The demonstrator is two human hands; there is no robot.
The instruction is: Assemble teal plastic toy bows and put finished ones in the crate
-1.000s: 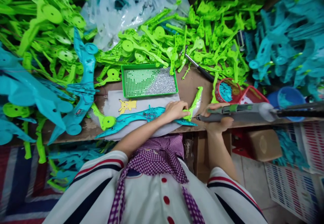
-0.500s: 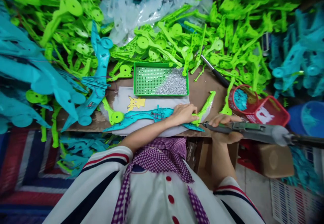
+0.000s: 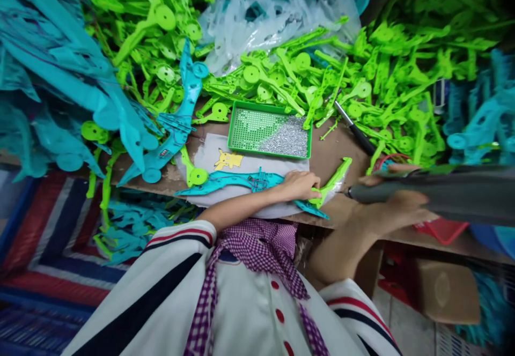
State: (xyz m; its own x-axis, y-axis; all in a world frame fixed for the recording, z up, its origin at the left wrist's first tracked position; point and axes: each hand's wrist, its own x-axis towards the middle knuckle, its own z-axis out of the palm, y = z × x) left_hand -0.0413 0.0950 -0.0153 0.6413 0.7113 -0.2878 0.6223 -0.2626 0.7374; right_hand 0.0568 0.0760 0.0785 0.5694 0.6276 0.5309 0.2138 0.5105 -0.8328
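Assembly seems to be the step in hand, joining a green arm (image 3: 338, 178) to the right end of a long blue part (image 3: 223, 180), which lies along the table's (image 3: 346, 147) near edge, mostly on a grey cloth (image 3: 207, 152). The left hand (image 3: 300, 185) rests over the blue part, its fingers closed on the green arm's lower end; the right hand (image 3: 402, 207) grips a grey power driver (image 3: 466, 192), its tip beside the arm but apart from it. The next move probably calls for a steady joint and a fresh aim of the tip, perhaps with one of the small metal bits (image 3: 287, 139) in the green tray (image 3: 229, 131); whether a screw already sits there is too small to tell. Compared with half a second ago, the driver looms larger and its tip has drawn away from the joint, while the left hand stays put
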